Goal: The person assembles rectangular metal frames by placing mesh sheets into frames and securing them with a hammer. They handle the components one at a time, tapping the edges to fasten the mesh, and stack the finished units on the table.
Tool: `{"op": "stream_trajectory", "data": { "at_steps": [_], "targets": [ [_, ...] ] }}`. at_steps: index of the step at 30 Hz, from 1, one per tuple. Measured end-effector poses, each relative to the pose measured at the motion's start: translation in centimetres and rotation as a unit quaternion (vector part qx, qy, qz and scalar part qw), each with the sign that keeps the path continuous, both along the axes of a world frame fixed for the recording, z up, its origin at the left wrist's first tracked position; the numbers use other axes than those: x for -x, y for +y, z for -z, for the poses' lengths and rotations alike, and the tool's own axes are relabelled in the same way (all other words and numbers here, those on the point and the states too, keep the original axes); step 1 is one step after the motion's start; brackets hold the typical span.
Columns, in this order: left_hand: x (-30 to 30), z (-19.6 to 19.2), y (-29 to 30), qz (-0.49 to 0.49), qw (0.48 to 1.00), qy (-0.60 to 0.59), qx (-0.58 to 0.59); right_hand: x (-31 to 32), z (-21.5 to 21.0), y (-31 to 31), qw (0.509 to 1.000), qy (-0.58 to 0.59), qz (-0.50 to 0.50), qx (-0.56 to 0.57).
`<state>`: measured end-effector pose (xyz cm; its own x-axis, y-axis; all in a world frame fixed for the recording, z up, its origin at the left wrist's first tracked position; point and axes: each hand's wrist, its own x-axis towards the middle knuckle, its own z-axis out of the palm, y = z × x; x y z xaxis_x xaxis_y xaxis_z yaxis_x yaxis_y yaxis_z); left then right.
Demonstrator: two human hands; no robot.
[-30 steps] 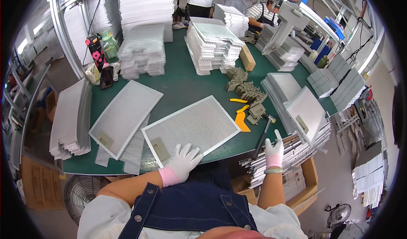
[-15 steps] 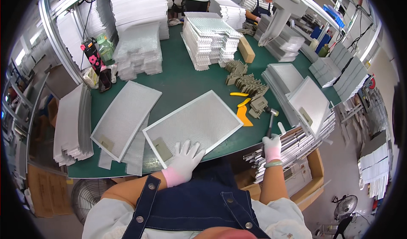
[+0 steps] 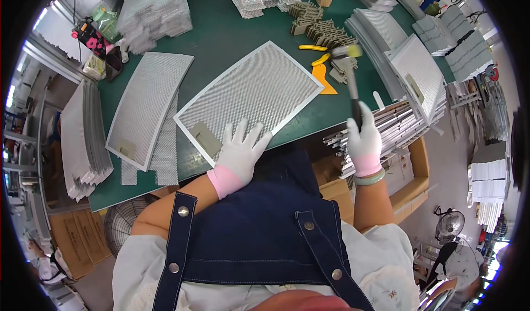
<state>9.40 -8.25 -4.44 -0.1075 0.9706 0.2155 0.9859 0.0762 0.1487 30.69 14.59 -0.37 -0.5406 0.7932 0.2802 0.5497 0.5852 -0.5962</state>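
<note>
A framed mesh filter panel (image 3: 251, 93) lies slanted on the green table in front of me. A flat khaki plastic piece (image 3: 206, 139) sits in its near left corner. My left hand (image 3: 241, 150), in a white glove with a pink cuff, rests open at the panel's near edge, fingers spread beside that piece. My right hand (image 3: 364, 138), gloved alike, is closed round the dark handle of a small hammer (image 3: 353, 84), right of the panel. The hammer's yellowish head points away from me and is smeared by motion.
Another mesh panel (image 3: 149, 104) lies to the left, beside a stack of panels (image 3: 83, 140). Yellow-handled pliers (image 3: 320, 60), an orange scraper (image 3: 323, 80) and several khaki plastic parts (image 3: 328, 35) lie beyond the hammer. A leaning panel (image 3: 417, 73) and metal strips (image 3: 395, 129) stand at the right.
My right hand has lifted the hammer from the table's edge. My left hand stays spread on the panel. The view has tipped downward, so the table appears higher.
</note>
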Motion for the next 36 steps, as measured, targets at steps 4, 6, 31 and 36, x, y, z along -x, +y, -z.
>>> {"op": "stream_trajectory", "data": {
  "at_steps": [4, 6, 31, 36],
  "targets": [
    [-0.2, 0.0, -0.9, -0.010, 1.000, -0.003, 0.023, -0.8, -0.7, 0.8, 0.998, -0.051, -0.015, -0.042],
    [-0.4, -0.1, -0.8, -0.031, 0.999, 0.001, 0.035, -1.0, -0.7, 0.6, 0.987, -0.160, -0.020, -0.015],
    [9.8, -7.9, -1.6, -0.317, 0.902, -0.277, -0.095, 4.6, 4.8, -8.6, 0.717, 0.422, -0.189, 0.522],
    [7.1, -9.9, -4.7, -0.326, 0.879, -0.289, -0.195, 5.1, 3.4, -8.8, 0.679, 0.480, -0.246, 0.497]
  ]
}}
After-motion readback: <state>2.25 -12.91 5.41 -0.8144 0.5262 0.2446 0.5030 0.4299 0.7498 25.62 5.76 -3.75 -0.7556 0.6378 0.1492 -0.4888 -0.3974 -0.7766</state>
